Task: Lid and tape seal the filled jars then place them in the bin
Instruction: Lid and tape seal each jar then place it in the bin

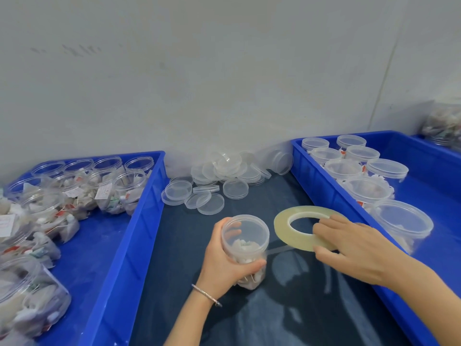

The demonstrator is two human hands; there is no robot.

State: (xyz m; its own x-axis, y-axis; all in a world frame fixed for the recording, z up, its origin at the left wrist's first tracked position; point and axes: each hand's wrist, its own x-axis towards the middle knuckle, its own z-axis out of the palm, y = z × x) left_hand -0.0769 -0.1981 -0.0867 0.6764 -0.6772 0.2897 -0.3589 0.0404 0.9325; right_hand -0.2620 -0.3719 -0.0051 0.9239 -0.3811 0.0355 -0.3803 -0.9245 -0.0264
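My left hand (225, 265) grips a clear filled jar (245, 248) with a lid on it, held tilted above the dark table. My right hand (354, 248) holds a flat roll of clear tape (284, 228), fingers over its right rim and thumb under it. A thin strip of tape (279, 250) runs from the roll to the jar just below the lid. The blue bin on the right (324, 191) holds several lidded jars (369, 189). The blue bin on the left (139, 221) holds several filled jars without lids (127, 186).
A pile of loose clear lids (219, 178) lies at the back of the table against the grey wall. A further blue bin with a filled bag (446, 126) sits at the far right. The dark table (287, 308) shows between the two bins.
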